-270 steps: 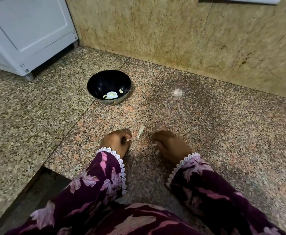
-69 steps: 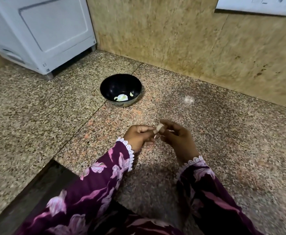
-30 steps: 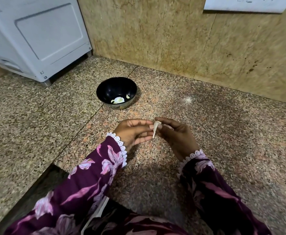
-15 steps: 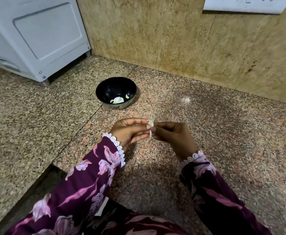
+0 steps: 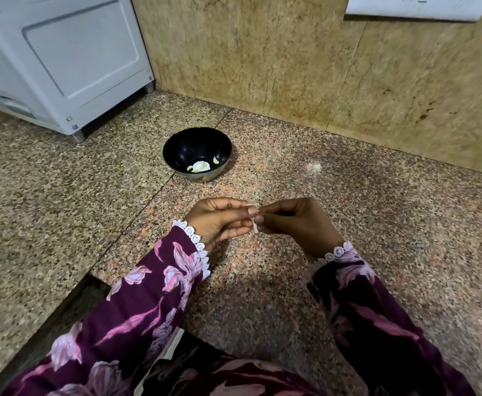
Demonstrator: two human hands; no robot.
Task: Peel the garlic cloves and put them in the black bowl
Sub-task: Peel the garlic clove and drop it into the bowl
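Step in hand: peeling one garlic clove (image 5: 254, 221). The clove sits between the two hands, held above the floor (image 5: 377, 224), on the near side of the black bowl (image 5: 197, 152) and well apart from it.

Left hand (image 5: 220, 221): thumb and forefinger pinch the clove's left side. Right hand (image 5: 294, 221): fingers (image 5: 259, 220) curl in and pinch its right side; a pale strip of skin shows at the pinch. How much skin is left cannot be told; the clove is mostly hidden.

The bowl holds a few pale peeled pieces (image 5: 201, 166) at its bottom, toward the near wall.

Judgement on method: keep the left pinch firm as the anchor and let the right thumbnail lift the skin at one tip, then draw it along the length. Pull lightly, since the papery skin probably tears short. Check all sides bare before reaching forward to the bowl.
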